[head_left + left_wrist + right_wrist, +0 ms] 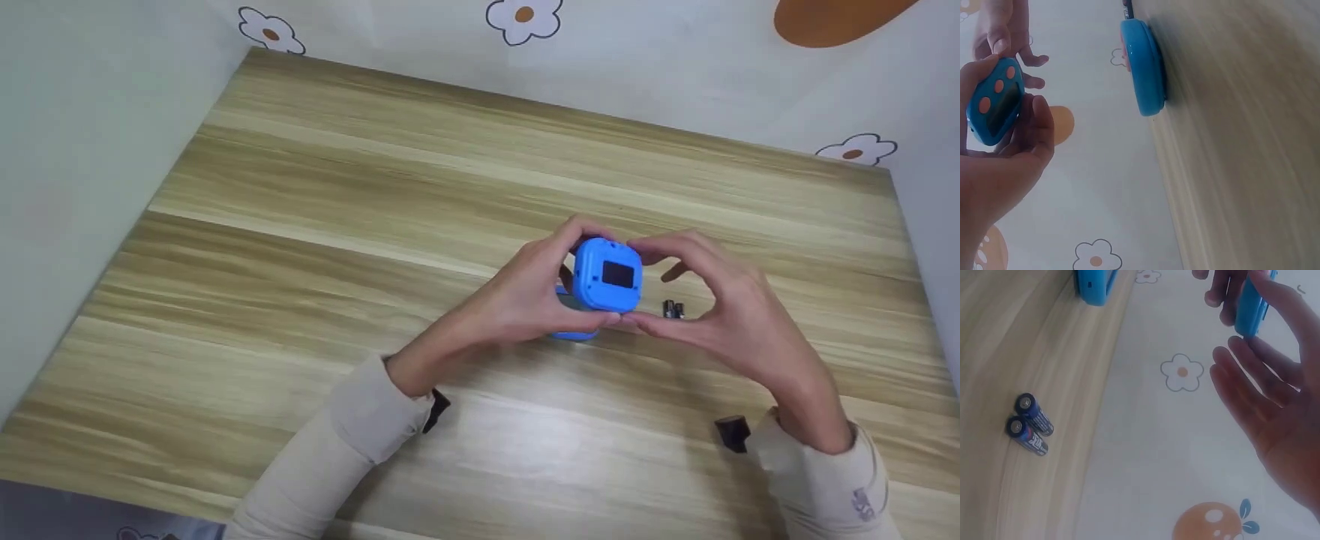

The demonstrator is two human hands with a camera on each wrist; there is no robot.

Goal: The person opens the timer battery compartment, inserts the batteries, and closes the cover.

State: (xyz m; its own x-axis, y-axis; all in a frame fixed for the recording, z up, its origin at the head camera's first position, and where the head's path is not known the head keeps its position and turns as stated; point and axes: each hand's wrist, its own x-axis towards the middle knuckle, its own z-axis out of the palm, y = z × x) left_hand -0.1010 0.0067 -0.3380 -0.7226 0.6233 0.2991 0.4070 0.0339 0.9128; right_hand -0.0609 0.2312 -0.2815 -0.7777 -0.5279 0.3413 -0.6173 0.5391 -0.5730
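A blue digital timer [607, 276] with rounded corners is held up above the table between both hands, its back with a dark rectangle facing the head camera. In the left wrist view, the front of this timer [998, 101] shows a dark screen and a row of round pinkish buttons. My left hand [529, 289] grips it from the left side. My right hand [731, 311] pinches its right edge at the corners, thumb below and index finger above. A second blue timer [1145, 67] sits on the table underneath, partly hidden by the left hand in the head view.
Two small batteries [1032, 424] lie side by side on the wood-grain table [315, 285], just beyond the right thumb. Pale walls with flower drawings [523, 15] border the table. A black piece [733, 433] shows at the right cuff, another [436, 411] at the left.
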